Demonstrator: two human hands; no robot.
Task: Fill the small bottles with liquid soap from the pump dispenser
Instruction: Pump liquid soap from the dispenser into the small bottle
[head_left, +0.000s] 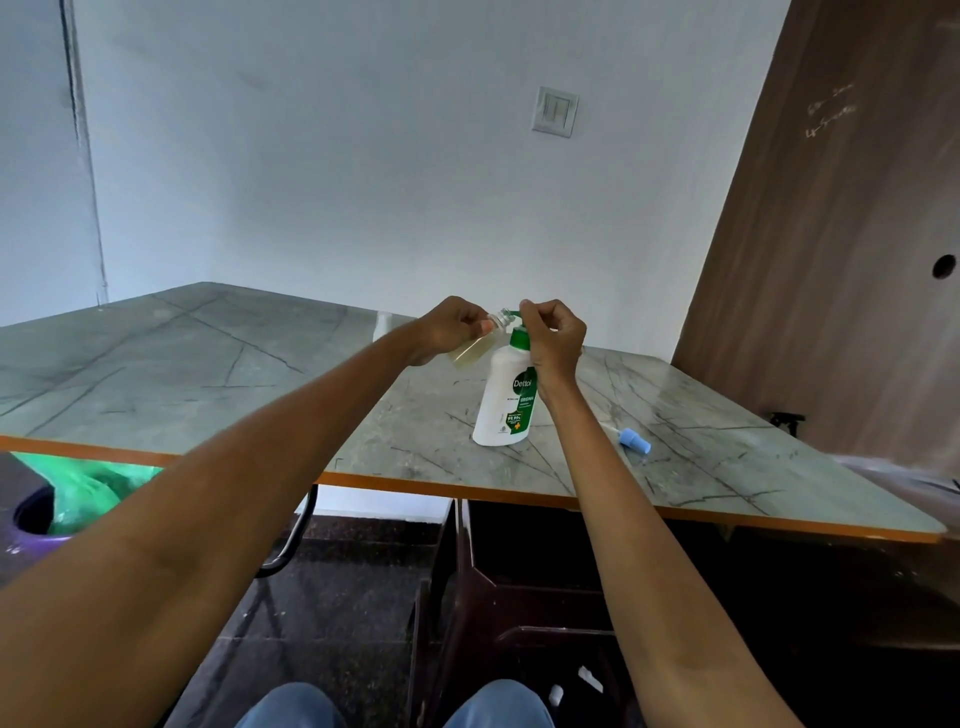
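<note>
A white and green pump dispenser stands upright on the marble-patterned table. My right hand is closed over its green pump head. My left hand holds a small clear bottle tilted, its open neck up against the pump spout. Pale yellow liquid shows in the lower part of this bottle. A light blue spray cap with a thin tube lies on the table to the right of the dispenser. Another small clear bottle stands farther back, partly hidden by my left wrist.
The table has an orange front edge. A dark chair is tucked under it. A bin with a green bag sits low on the left. A brown door stands at the right, a white wall behind.
</note>
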